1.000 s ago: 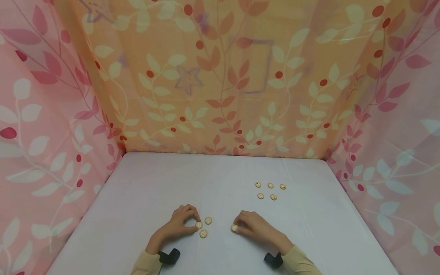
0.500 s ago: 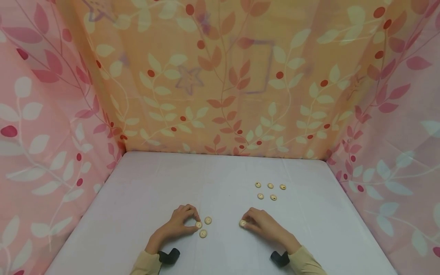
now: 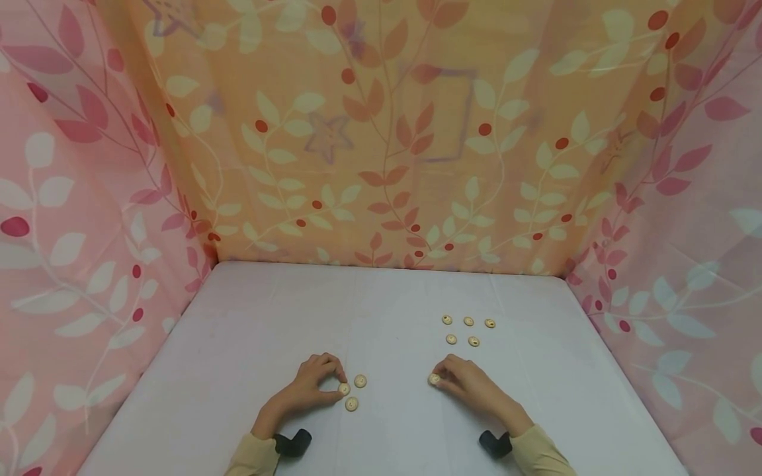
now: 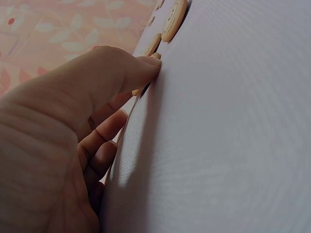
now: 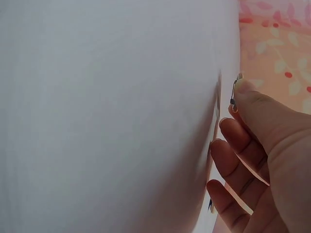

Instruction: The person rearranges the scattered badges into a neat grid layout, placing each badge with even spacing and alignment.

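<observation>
My left hand pinches a small round wooden badge at the table surface, between thumb and index finger. Two like badges lie beside it, one behind and one in front. In the left wrist view the thumb covers most of the pinched badge; a larger-looking badge with a drawn face lies beyond. Off to the right, my right hand pinches another badge by its edge, above the table. Edge-on in the right wrist view, that badge shows a metal pin on its back.
Several more badges lie in two rows further back on the right, among them a front one and a back one. A white cloth covers the table. Leaf-patterned curtains stand behind and on both sides.
The right hand has moved to the right and away from me with its badge, closer to the two rows. My left hand and the badges by it have stayed in place.
</observation>
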